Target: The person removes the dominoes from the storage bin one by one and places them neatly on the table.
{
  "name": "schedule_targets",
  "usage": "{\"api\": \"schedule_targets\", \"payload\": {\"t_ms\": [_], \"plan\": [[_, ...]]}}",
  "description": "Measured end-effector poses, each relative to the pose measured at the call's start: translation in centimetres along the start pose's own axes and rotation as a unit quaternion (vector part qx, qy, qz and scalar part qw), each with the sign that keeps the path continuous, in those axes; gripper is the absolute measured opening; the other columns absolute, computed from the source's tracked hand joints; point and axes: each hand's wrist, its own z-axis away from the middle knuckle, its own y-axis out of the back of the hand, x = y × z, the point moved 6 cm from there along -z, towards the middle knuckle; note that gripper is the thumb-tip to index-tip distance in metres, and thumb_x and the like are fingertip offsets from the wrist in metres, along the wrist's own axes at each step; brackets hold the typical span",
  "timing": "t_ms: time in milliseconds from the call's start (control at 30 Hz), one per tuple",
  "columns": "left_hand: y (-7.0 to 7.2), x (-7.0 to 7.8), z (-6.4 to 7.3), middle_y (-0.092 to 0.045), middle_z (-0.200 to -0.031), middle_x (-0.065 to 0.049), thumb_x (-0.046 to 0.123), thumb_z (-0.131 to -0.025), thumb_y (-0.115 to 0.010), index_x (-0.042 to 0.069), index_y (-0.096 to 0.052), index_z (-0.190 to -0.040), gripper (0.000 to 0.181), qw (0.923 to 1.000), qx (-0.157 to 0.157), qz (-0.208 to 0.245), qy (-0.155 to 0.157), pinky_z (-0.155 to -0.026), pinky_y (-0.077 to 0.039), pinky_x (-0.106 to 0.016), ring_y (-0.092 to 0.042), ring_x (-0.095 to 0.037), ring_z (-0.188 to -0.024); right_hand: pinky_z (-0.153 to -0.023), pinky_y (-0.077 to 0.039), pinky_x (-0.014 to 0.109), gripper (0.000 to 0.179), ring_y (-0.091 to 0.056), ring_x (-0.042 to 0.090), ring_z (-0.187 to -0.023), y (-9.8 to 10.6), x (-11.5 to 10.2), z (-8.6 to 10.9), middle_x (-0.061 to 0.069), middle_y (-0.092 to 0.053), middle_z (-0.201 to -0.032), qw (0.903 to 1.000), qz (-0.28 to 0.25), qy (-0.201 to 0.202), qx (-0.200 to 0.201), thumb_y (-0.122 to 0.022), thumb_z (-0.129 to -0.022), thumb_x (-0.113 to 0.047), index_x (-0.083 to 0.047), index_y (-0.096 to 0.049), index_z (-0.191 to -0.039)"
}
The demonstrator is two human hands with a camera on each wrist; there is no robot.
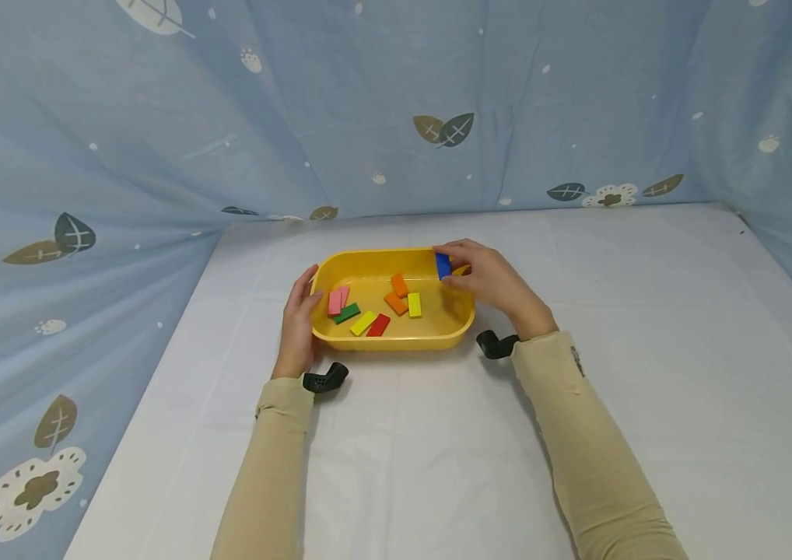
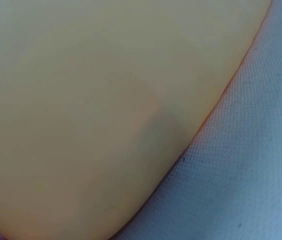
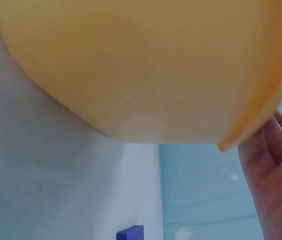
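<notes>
My left hand (image 1: 296, 330) grips the left end of a yellow tray (image 1: 396, 342), thumb over the rim and fingers along the outside wall. Over the tray's far right corner, my right hand (image 1: 490, 280) pinches a blue block (image 1: 443, 266) between thumb and fingertips. Inside the tray lie pink blocks (image 1: 335, 302), a green block (image 1: 347, 313), yellow blocks (image 1: 415, 305), a red block (image 1: 378, 325) and orange blocks (image 1: 396, 303). The tray's outer wall (image 2: 80, 100) fills most of the left wrist view, where the left hand is mostly hidden.
The tray stands on a white cloth-covered table (image 1: 410, 451). A small blue block (image 3: 130, 233) shows past the tray at the bottom of the right wrist view. Behind the table hangs a patterned blue curtain (image 1: 340, 101). Black wrist devices (image 1: 326, 379) sit under both wrists.
</notes>
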Motion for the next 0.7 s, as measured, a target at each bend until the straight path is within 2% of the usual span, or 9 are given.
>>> {"api": "schedule_targets", "payload": {"t_ms": [300,533,700], "plan": [[0.0,-0.1,-0.1,-0.026,-0.143,0.007,0.016,-0.094,-0.035,0.02,-0.03,-0.139,0.046,1.0,0.0,0.001,-0.004,-0.103,-0.027,-0.034,-0.027,-0.013,-0.128,-0.084,-0.047,0.033,0.049,-0.052,0.017,-0.101,1.3,1.1,0.2,-0.002,-0.045,-0.122,0.9992,-0.027,-0.017,0.023,-0.065,-0.08,-0.013,-0.022,-0.051,-0.126],[0.1,-0.2,-0.1,-0.026,-0.143,0.007,0.016,-0.094,-0.036,0.021,-0.03,-0.139,0.046,1.0,0.0,0.004,-0.003,-0.103,-0.027,-0.034,-0.027,-0.013,-0.128,-0.081,-0.048,0.04,0.046,-0.05,0.016,-0.102,2.6,2.7,0.7,-0.007,-0.044,-0.121,0.9916,-0.093,-0.082,0.037,-0.064,-0.082,-0.021,-0.033,-0.05,-0.124],[0.1,-0.2,-0.1,-0.027,-0.143,0.007,0.015,-0.094,-0.036,0.022,-0.031,-0.139,0.046,1.0,-0.003,0.006,-0.005,-0.103,-0.027,-0.033,-0.028,-0.013,-0.128,-0.087,-0.044,0.042,0.045,-0.048,0.019,-0.104,3.4,3.9,1.1,-0.001,-0.05,-0.119,0.9853,-0.124,-0.104,0.054,-0.064,-0.082,-0.026,-0.031,-0.051,-0.124]]}}
